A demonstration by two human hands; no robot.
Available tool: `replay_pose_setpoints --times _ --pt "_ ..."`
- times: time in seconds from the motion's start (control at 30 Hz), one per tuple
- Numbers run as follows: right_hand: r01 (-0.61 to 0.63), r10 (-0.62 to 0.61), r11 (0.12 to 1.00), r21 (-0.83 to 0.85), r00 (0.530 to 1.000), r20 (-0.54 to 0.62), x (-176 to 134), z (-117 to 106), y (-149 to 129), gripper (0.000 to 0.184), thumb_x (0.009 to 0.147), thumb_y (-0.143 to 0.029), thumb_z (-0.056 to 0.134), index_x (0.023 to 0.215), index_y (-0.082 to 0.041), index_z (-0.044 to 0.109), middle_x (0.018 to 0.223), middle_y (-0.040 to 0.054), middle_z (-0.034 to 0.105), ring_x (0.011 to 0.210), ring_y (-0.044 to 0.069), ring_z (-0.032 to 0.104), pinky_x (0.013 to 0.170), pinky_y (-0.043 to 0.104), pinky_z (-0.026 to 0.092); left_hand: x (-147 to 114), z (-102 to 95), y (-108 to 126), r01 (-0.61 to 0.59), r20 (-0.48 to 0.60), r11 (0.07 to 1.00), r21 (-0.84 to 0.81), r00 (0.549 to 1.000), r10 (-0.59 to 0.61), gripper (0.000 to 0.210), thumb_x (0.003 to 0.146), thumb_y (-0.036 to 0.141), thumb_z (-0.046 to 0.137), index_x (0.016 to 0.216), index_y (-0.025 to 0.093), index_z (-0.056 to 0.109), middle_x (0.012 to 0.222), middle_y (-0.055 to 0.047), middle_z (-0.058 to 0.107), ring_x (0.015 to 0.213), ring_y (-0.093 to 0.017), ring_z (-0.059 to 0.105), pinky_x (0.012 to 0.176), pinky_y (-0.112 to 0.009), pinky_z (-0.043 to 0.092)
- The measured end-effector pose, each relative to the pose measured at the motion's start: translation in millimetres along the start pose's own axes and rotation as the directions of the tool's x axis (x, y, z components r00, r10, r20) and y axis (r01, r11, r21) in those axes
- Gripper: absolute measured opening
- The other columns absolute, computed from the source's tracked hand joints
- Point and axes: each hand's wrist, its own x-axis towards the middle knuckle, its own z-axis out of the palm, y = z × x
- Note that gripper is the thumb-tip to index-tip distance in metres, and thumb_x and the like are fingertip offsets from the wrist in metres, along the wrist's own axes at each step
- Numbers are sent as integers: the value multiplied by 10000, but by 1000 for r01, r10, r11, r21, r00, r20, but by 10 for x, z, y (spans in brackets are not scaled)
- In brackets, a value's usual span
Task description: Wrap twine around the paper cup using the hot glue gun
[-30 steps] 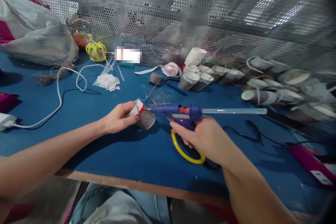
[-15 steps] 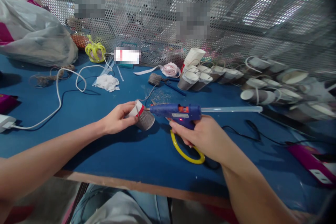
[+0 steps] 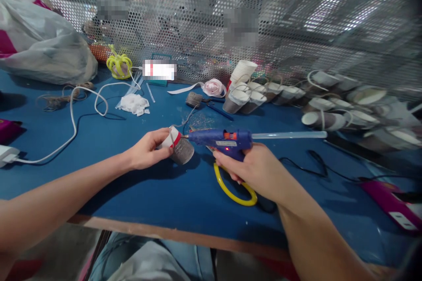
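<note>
My left hand (image 3: 152, 148) grips a small paper cup (image 3: 183, 151) tilted on its side, its lower part wound with grey twine and a red and white band still showing. My right hand (image 3: 245, 162) is closed round the handle of a blue hot glue gun (image 3: 219, 139) with a red light lit. Its nozzle meets the cup at the edge of the twine. A clear glue stick (image 3: 290, 135) juts from the back of the gun. From the cup, a strand runs to a ball of grey twine (image 3: 194, 99). Yellow-handled scissors (image 3: 231, 191) lie under my right hand.
Several twine-wrapped cups (image 3: 244, 96) with handles stand at the back right, beside a stack of white cups (image 3: 244, 71). A pink ribbon roll (image 3: 213, 88), white scraps (image 3: 134, 104), a white cable (image 3: 74, 118) and a plastic bag (image 3: 46, 39) lie about. A perforated metal screen (image 3: 198, 17) rises behind.
Almost nothing differs. Both hands, the cup and the glue gun keep their places, with the nozzle still at the cup.
</note>
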Motion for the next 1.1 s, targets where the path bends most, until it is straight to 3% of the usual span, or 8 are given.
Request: replay_pose_setpoints --times 0.23,0.67,0.93,1.1 --pt "-27 27 1000 7 1000 10 54 24 20 322 737 -362 479 464 -205 412 359 -44 465 345 108 475 429 224 416 6 -4 29 -50 25 996 70 999 48 152 749 171 434 762 101 569 862 -68 560 845 -169 509 791 -262 387" --pt "-39 39 999 11 999 3 30 29 26 279 736 -380 482 531 -193 453 387 -41 489 358 112 483 431 226 421 3 -2 15 -42 8 999 24 999 42 150 748 178 446 763 92 568 882 -76 547 819 -166 522 769 -267 403" --pt "8 -9 999 -38 1000 -21 1 6 4 299 723 -350 506 474 -205 427 356 -52 467 349 102 460 420 217 394 5 9 12 -15 -5 1000 14 1000 15 124 716 148 464 757 94 567 887 -69 544 803 -162 525 749 -257 412" --pt "71 -75 991 -117 997 -28 -27 5 -18 411 733 -354 499 373 -220 352 330 -41 452 353 103 440 441 228 388 3 9 -2 -18 -2 1000 18 1000 18 129 721 143 455 767 88 562 884 -72 535 792 -156 514 726 -247 408"
